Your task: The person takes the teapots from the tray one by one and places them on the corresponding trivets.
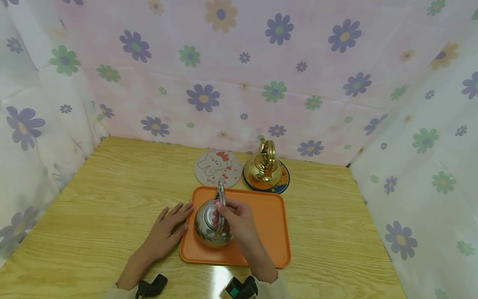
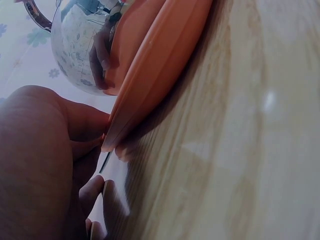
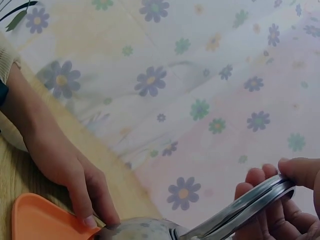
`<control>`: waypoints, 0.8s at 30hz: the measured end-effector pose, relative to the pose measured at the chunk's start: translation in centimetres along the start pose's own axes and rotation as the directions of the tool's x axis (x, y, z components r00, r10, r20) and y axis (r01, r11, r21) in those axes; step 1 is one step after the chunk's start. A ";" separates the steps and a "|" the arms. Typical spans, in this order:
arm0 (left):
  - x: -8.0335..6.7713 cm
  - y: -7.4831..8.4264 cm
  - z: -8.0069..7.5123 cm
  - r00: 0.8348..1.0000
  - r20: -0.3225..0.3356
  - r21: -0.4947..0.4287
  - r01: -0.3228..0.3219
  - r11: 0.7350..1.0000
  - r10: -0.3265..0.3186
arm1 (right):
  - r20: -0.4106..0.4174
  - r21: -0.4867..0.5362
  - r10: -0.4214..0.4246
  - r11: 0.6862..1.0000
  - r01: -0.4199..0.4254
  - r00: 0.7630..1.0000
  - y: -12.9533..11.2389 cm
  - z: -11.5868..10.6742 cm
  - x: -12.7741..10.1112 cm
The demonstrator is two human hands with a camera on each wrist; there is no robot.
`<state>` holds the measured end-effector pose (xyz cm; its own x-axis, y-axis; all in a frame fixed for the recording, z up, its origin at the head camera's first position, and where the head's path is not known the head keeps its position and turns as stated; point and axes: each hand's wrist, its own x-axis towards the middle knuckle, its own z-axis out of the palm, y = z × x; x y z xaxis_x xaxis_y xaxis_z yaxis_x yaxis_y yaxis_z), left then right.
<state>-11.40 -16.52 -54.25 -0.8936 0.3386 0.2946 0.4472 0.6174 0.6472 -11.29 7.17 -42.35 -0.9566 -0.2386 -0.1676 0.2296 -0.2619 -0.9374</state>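
My right hand point(image 1: 240, 222) grips the upright handle of a shiny silver kettle point(image 1: 204, 226), thumb on one side and fingers curled round the other. In the right wrist view the metal handle point(image 3: 240, 210) passes through those fingers. The kettle is over the left half of an orange tray point(image 1: 267, 224), its spout pointing away from me. My left hand point(image 1: 164, 232) lies at the tray's left side, fingers spread and fairly straight. Its thumb and a fingertip touch the tray rim point(image 2: 150, 65) in the left wrist view.
Behind the tray lies a round pale mat point(image 1: 203, 166) with a rabbit drawing. To its right a gold kettle point(image 1: 257, 170) stands on a dark patterned round mat point(image 1: 285, 178). The wooden table point(image 1: 123, 187) is backed by flowered cloth point(image 1: 231, 74) on three sides.
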 end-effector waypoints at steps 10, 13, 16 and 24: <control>0.1 0.0 0.0 1.000 0.000 0.003 -0.003 1.000 0.003 | -0.119 0.005 -0.083 0.996 0.084 0.989 0.8 0.2 0.4; 0.1 0.0 0.0 1.000 0.000 0.006 -0.004 1.000 0.004 | -0.144 0.008 -0.109 0.994 0.111 0.984 1.1 0.3 0.6; 0.0 0.1 -0.1 1.000 -0.001 0.012 -0.005 1.000 0.005 | -0.156 0.003 -0.125 0.992 0.127 0.980 1.2 0.3 0.9; 0.0 0.1 -0.1 1.000 0.004 0.007 -0.002 1.000 0.002 | -0.158 -0.021 -0.160 0.987 0.159 0.974 1.2 0.2 1.6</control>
<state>-11.33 -16.50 -54.11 -0.8928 0.3424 0.2926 0.4489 0.6220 0.6416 -12.48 6.24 -43.68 -0.9972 -0.0430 -0.0611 0.0707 -0.2771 -0.9582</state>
